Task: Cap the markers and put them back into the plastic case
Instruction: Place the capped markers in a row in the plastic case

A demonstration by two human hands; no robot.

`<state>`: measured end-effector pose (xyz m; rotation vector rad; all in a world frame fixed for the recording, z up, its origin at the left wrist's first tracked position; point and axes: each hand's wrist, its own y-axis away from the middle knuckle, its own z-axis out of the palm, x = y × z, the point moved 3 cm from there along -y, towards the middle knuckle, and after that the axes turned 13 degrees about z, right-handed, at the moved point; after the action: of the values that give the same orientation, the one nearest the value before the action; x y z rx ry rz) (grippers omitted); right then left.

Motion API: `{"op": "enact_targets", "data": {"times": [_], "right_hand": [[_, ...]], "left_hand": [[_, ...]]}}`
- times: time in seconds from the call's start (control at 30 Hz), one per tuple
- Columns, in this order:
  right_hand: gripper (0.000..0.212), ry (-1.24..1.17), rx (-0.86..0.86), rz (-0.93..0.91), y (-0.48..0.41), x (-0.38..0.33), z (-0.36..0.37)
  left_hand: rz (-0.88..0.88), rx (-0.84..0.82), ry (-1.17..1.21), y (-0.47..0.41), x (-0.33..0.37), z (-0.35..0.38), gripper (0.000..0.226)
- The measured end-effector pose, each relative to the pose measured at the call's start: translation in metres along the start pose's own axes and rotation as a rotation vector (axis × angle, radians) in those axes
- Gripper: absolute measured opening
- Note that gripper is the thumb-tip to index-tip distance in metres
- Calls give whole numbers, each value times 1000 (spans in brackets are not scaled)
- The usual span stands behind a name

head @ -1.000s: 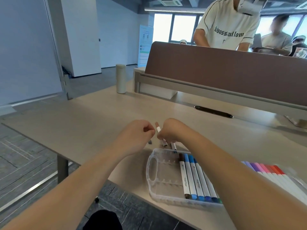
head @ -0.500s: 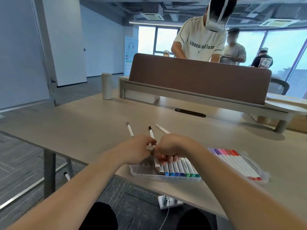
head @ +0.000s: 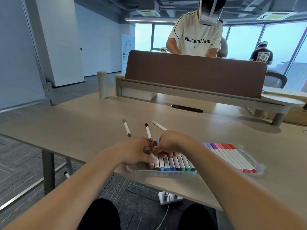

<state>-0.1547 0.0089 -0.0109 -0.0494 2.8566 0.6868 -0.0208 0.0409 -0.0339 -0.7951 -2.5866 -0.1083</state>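
The clear plastic case (head: 132, 170) lies open at the table's near edge. Its left half holds a row of brown, blue and green markers (head: 172, 163). The right half (head: 260, 169) holds purple, pink and red markers (head: 229, 155). Both hands are over the left half. My left hand (head: 136, 151) grips a brown-capped marker (head: 151, 161) at the left end of the row. My right hand (head: 171, 143) pinches its upper end. Three loose markers lie beyond the hands: a grey one (head: 127, 127), a dark brown one (head: 148, 131) and a white one (head: 159, 126), partly hidden by my right hand.
A beige cylinder (head: 103, 84) stands at the far left of the table. A brown divider screen (head: 196, 73) with a shelf crosses the back, with people behind it. A power strip (head: 169, 197) lies on the floor under the table edge.
My hands came down from above the table to the case with the marker, which now lies at the left end of the row. The camera tilted up.
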Motion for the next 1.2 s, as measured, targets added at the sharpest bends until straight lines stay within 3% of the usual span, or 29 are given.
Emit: {"op": "enact_targets", "data": {"times": [0.33, 0.5, 0.6, 0.73, 0.8, 1.0, 1.2], "right_hand": [[44, 99, -61, 22, 0, -4, -3], [44, 107, -104, 15, -5, -3, -4], [41, 60, -121, -8, -11, -4, -8], [38, -8, 71, -49, -27, -22, -18], [37, -24, 116, -64, -36, -35, -21], [23, 60, 229, -102, -75, -90, -27], [33, 32, 303, -60, -113, -125, -19]], "left_hand": [[11, -37, -94, -4, -1, 2, 41], [-36, -55, -7, -9, -5, -7, 45], [-54, 65, 51, -14, -10, -20, 30], [-142, 386, 145, -16, -28, -43, 19], [-185, 467, 217, -12, -39, -51, 17], [-278, 616, 297, 2, -81, -72, 18], [-346, 621, 334, 7, -115, -70, 17]]}}
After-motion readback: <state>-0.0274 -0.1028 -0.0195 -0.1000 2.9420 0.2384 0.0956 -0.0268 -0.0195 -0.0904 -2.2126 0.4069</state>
